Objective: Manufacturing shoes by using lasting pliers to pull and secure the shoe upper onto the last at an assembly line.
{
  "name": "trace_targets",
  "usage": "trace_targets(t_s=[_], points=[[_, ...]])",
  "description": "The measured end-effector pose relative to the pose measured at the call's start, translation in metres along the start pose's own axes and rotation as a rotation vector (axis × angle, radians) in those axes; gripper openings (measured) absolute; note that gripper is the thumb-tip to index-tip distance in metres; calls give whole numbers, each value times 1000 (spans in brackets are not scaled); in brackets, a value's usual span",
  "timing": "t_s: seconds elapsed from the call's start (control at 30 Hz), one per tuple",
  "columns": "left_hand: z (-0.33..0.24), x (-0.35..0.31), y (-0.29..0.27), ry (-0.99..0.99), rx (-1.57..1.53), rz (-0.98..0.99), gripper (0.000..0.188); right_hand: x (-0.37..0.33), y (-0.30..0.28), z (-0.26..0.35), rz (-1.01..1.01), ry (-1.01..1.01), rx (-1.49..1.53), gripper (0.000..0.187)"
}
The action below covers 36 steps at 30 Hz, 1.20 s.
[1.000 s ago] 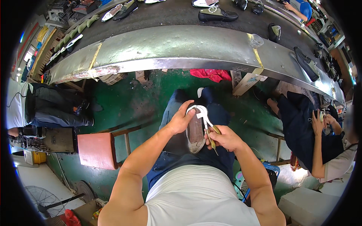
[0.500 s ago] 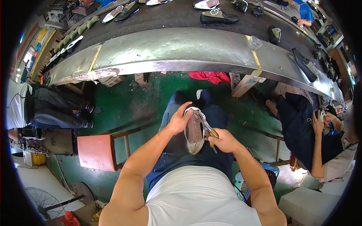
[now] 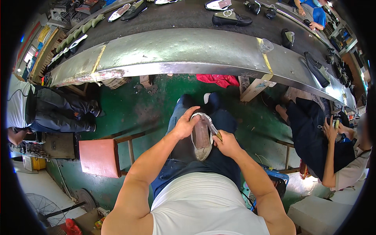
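On my lap, sole side up, lies a shoe [image 3: 202, 137] with a brown insole and a pale upper edge folded around it. Its toe points toward me. My left hand [image 3: 185, 124] grips the shoe's far end, thumb at the rim and fingers along the side. In my right hand [image 3: 228, 143] is a pair of pliers [image 3: 217, 134], its worn yellowish handle showing between the fingers. The metal head of the tool lies against the right edge of the shoe near the far end; whether its jaws pinch the edge I cannot tell.
Ahead runs a metal-edged bench [image 3: 164, 49] with a dark belt [image 3: 176, 17] carrying several shoes. A pink stool [image 3: 100, 158] stands to my left, a fan [image 3: 45, 209] behind it. People sit or stand at both sides; a seated co-worker [image 3: 333, 145] is at the right.
My right hand has turned and moved slightly left, bringing the pliers closer along the shoe's edge. Shoes on the belt have shifted slightly right. My left hand stays put.
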<state>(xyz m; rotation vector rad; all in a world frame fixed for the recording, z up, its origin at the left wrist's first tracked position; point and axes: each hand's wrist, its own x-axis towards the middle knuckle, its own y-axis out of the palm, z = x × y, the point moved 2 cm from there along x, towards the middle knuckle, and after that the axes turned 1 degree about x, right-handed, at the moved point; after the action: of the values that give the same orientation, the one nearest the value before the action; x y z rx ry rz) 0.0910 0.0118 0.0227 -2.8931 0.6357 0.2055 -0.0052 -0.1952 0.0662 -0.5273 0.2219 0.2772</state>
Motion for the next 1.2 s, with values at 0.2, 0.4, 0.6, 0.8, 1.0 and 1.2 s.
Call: trace_targets(t_s=[0.2,0.4,0.6,0.8,1.0,1.2], points=[[6,-8,-4,55,-70,-4,47,-3,15,-13,-281,-286,-179,21],[-46,-44,7,-62,-462,114,56,-51,-6,35,-61,-111,-478,26],[-50,-46,8,181,-228,-60,65,-72,-33,34,-15,-286,-278,31],[-149,-85,-11,740,232,-16,107,-93,-40,-3,-227,-378,-94,34],[-168,-83,-14,1155,524,-64,111,-18,-38,-39,-506,-166,-226,38],[-167,-80,-12,857,364,-86,96,-20,-41,-50,-401,116,19,26]])
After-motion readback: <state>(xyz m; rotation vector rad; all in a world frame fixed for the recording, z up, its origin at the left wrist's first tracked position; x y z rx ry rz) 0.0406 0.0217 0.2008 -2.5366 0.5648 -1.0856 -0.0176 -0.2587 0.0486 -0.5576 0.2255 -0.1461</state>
